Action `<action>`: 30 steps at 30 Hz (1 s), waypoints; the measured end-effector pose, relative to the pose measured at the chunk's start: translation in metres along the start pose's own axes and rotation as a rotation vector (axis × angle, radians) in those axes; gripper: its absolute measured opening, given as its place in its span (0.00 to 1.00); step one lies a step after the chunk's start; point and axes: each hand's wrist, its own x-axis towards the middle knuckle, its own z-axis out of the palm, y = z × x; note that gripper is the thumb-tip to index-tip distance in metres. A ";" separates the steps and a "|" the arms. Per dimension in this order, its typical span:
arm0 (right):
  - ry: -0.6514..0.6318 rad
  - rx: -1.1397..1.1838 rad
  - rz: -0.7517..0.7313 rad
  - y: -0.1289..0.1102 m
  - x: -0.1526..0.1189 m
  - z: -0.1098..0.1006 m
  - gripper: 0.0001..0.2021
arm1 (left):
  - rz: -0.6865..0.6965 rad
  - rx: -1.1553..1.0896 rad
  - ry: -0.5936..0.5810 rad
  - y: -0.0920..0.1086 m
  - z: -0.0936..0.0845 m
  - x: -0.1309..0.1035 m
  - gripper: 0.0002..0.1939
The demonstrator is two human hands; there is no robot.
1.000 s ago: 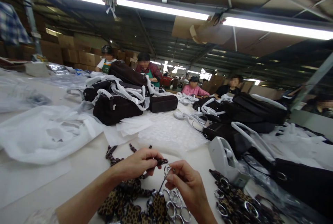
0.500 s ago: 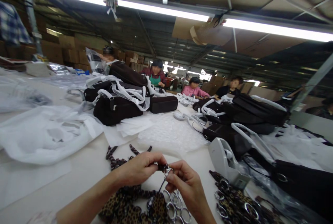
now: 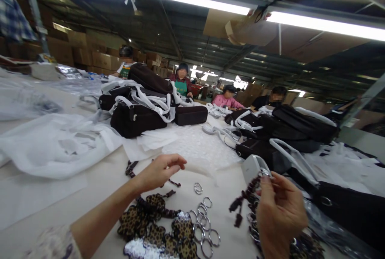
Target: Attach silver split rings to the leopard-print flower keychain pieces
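Note:
My right hand (image 3: 281, 206) pinches the metal ring end of a dark braided cord charm (image 3: 248, 194), whose tasselled ends hang down to the left over the table. My left hand (image 3: 164, 172) hovers over the table with fingers stretched out and nothing in them. Below it lie leopard-print charms (image 3: 156, 233) and dark cords in a heap. Beside the heap are several loose silver rings (image 3: 203, 225), with a few rings (image 3: 197, 188) apart from them. More dark charms with rings are partly hidden behind my right hand.
A white and grey device (image 3: 252, 167) stands just behind my right hand. Dark bags (image 3: 138, 120) with white-wrapped straps are piled at the back left, others (image 3: 294, 128) at the right. White wrapping (image 3: 57, 144) covers the left side. Several people sit across the table.
My hands have come apart. The right one has moved to the right with the cord charm, while the left has let go, risen slightly and opened.

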 end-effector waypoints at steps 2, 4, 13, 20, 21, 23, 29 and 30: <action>0.042 -0.225 -0.216 0.007 0.009 -0.006 0.16 | -0.020 -0.027 0.052 -0.005 -0.005 0.003 0.12; -0.164 -0.268 -0.327 0.017 0.003 -0.002 0.14 | -0.035 -0.051 0.062 -0.007 -0.007 0.005 0.12; -1.071 -0.242 -0.209 0.058 -0.074 0.053 0.15 | -0.075 -0.024 -0.068 -0.013 0.003 0.003 0.11; -1.066 -0.122 -0.076 0.055 -0.063 0.050 0.10 | -0.103 -0.012 -0.076 -0.024 0.012 0.004 0.12; -1.056 -0.098 -0.043 0.054 -0.063 0.050 0.09 | -0.122 -0.022 -0.084 -0.024 0.014 0.003 0.12; -1.042 -0.046 0.035 0.051 -0.064 0.049 0.10 | -0.156 -0.035 -0.104 -0.023 0.019 0.002 0.12; -1.031 0.207 0.383 0.025 -0.075 0.047 0.14 | -0.287 -0.204 -0.216 -0.014 0.035 -0.005 0.11; -1.014 0.284 0.479 0.019 -0.075 0.045 0.15 | -0.294 -0.273 -0.246 -0.013 0.037 -0.005 0.11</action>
